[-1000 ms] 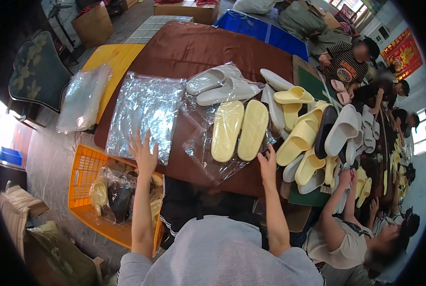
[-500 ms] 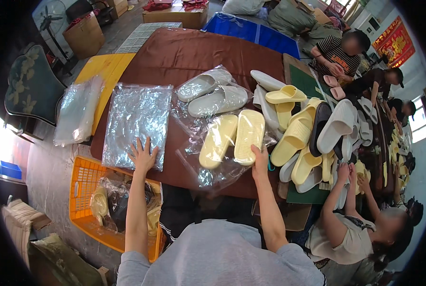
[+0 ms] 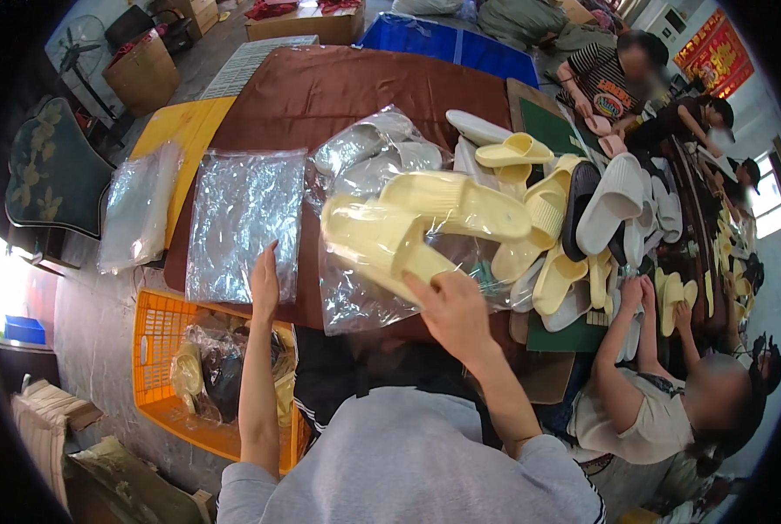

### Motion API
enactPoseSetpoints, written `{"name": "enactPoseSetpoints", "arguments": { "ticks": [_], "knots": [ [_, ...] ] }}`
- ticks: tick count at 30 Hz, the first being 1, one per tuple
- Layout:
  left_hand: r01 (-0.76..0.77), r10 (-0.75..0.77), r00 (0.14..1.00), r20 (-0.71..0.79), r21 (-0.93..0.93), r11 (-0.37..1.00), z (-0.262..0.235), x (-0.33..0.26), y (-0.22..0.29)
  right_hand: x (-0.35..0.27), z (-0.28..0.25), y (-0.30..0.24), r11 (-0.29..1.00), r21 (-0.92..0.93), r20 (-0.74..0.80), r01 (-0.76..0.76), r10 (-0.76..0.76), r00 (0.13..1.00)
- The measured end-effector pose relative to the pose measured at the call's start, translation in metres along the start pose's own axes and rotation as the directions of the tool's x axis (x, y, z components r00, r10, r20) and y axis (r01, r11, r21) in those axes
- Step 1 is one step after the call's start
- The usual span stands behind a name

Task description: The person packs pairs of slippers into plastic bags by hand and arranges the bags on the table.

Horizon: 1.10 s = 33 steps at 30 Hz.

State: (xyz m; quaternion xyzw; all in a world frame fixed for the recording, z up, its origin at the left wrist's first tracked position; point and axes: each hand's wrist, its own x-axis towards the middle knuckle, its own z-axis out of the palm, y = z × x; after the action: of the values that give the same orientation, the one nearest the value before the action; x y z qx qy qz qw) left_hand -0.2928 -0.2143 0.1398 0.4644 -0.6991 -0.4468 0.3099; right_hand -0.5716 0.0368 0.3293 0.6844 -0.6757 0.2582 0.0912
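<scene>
Plainly, right fingers (image 3: pixel 423 292) clamp a yellow slipper (image 3: pixel 375 234), left fingers (image 3: pixel 266 267) unclenched, red banner (image 3: pixel 714 54) lettered

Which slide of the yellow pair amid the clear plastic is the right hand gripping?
The near yellow slide, nearest the wearer, its end in the right hand; the far yellow slide is apart from that hand.

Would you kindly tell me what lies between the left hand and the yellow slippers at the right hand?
The head view shows the edge of the flat bags, a strip of brown cloth, then clear plastic.
</scene>
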Motion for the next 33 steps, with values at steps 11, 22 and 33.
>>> {"name": "enactPoseSetpoints", "arguments": {
  "ticks": [11, 22, 33],
  "knots": [
    [-0.220, 0.185, 0.974, 0.133, 0.339, 0.915, 0.109, -0.083, 0.065, -0.138, 0.074, 0.039, 0.808, 0.407, 0.202, -0.426, 0.375, 0.905],
    [-0.458, 0.277, 0.872, 0.404, 0.471, 0.754, 0.132, -0.112, 0.080, -0.135, 0.088, 0.161, -0.152, 0.513, 0.699, -0.845, 0.645, 0.308],
    [-0.359, 0.288, 0.933, 0.213, 0.583, 0.729, 0.146, -0.099, 0.094, -0.131, 0.108, 0.144, 0.391, 0.509, 0.721, -0.767, 0.293, 0.628]
  ]
}}
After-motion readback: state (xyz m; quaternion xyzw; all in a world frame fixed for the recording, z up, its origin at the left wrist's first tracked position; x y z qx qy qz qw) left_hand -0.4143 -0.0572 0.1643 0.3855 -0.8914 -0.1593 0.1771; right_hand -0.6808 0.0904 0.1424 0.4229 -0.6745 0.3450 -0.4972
